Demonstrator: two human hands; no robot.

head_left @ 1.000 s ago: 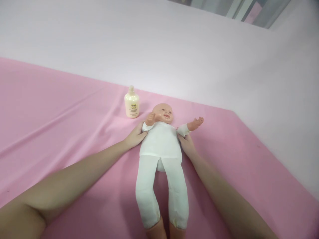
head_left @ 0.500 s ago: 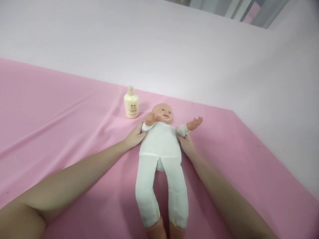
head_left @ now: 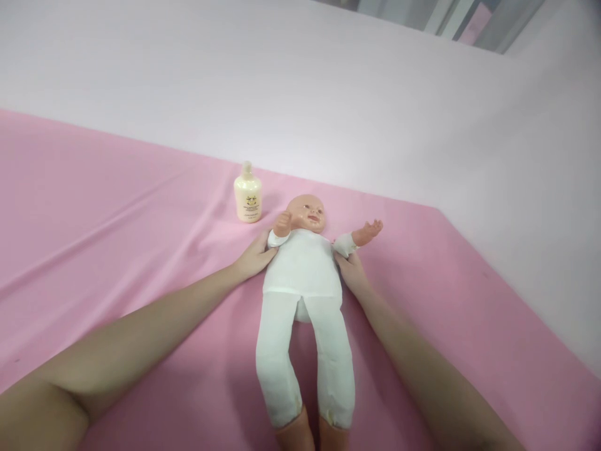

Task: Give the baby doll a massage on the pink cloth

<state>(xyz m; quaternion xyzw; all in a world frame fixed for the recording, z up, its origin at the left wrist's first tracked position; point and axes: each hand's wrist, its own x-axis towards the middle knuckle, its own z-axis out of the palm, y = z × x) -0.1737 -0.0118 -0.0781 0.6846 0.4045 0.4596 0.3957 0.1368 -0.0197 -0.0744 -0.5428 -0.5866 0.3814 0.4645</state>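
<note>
Head view: your left hand and right hand cup doll under armpits, steadying torso; bottle just beside doll's head.

- A cream bottle standing on the pink sheet carries a label with a small yellow-and-black emblem; the lines of print beneath it are too small to read.

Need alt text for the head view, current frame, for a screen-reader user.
Two bare hands rest against the sides of a baby doll in white clothing that lies face up on a pink sheet: left hand at one shoulder, right hand under the other arm. A cream bottle stands upright beside the doll's head.
</note>
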